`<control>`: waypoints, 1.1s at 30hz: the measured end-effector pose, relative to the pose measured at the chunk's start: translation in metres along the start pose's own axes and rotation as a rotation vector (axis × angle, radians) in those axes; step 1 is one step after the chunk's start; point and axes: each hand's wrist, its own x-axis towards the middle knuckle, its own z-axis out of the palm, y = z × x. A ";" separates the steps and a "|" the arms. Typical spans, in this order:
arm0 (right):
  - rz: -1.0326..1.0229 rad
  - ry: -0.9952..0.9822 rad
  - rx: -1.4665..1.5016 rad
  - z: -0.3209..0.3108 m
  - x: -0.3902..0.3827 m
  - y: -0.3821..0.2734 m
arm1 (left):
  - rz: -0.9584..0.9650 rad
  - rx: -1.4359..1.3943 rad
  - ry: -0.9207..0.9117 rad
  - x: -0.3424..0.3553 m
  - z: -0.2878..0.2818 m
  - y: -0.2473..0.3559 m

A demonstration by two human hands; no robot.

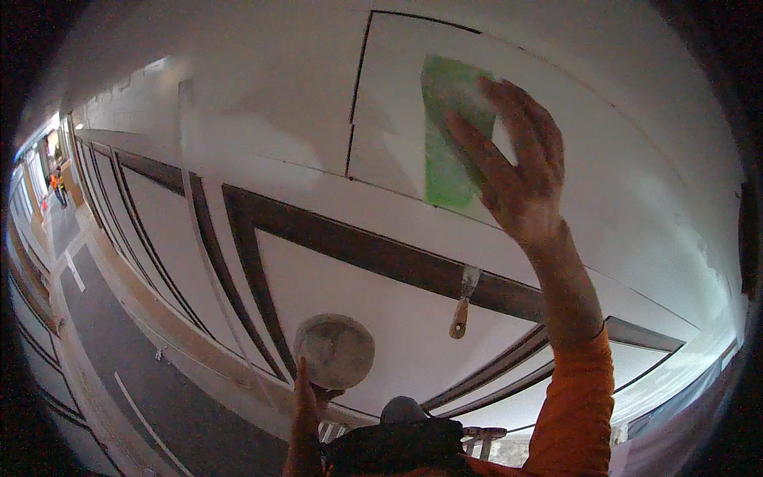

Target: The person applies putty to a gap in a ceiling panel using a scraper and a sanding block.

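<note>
White corridor wall (310,63) bears a green patch (447,179) (right fingers (544,131) apart, left (307,393) gripping disc (335,351)).

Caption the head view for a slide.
Right hand over green patch on white wall, left hand holding round grey disc.

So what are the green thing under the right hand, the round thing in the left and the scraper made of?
Green thing: perhaps plastic or fibre; flat, bright green, too blurry to settle its finish.
Round thing: unclear; its dull, mottled grey face may be a dusty coating.
Scraper: handle probably smooth wood, being tan; blade likely dull metal, being thin and grey.
</note>
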 end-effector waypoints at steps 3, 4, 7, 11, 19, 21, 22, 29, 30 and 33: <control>-0.204 -0.088 -0.106 0.022 -0.004 0.029 | 0.012 -0.041 -0.048 -0.006 0.006 0.001; -0.214 -0.095 -0.115 0.028 -0.006 0.034 | 0.013 -0.036 -0.036 -0.004 0.002 -0.002; -0.221 -0.119 -0.120 0.045 -0.012 0.045 | 0.019 -0.020 0.005 -0.004 0.000 -0.003; -0.179 -0.113 -0.111 0.056 -0.013 0.054 | 0.011 -0.029 0.017 -0.005 0.004 -0.002; -0.108 -0.038 -0.040 0.079 -0.014 0.054 | 0.007 -0.020 0.011 0.000 -0.006 -0.008; -0.112 -0.019 -0.038 0.080 -0.009 0.051 | 0.016 -0.002 0.026 0.001 -0.007 -0.009; -0.115 -0.020 -0.044 0.081 -0.009 0.053 | 0.022 0.004 0.026 0.002 -0.008 -0.010; -0.107 -0.081 -0.113 0.091 -0.010 0.058 | -0.003 -0.010 0.067 -0.002 -0.004 -0.005; -0.111 -0.108 -0.139 0.093 -0.010 0.059 | -0.016 -0.012 0.075 -0.003 -0.002 -0.002; -0.106 -0.135 -0.150 0.094 -0.006 0.054 | -0.023 -0.001 0.075 0.000 -0.004 -0.002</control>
